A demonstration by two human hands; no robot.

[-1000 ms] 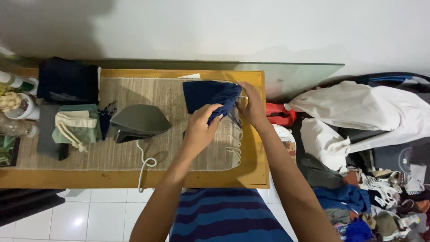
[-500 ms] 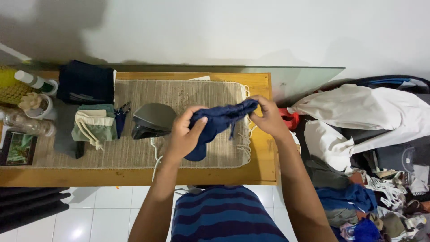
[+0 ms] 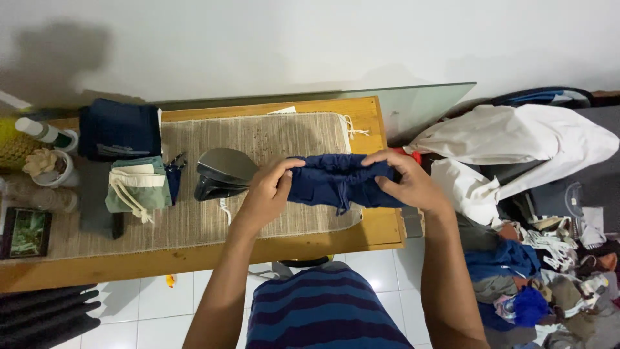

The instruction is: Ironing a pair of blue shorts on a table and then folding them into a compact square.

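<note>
Left hand (image 3: 265, 194) pinching bunched navy cloth (image 3: 336, 181) at left end, fingers curled. Cloth held just above the mat (image 3: 258, 136) on counter (image 3: 378, 229) — soft, light, floppy; best gripped at both ends. Right hand (image 3: 407, 184) clamped on right end.

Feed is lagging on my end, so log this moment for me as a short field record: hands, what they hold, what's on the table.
left hand: grips left end of navy cloth
right hand: grips its right end
cloth: bunched, stretched between hands above woven mat
iron: on mat, left of hands
folded pile: green and cream, left of iron
table: wooden
clothes heap: on floor, right
</note>
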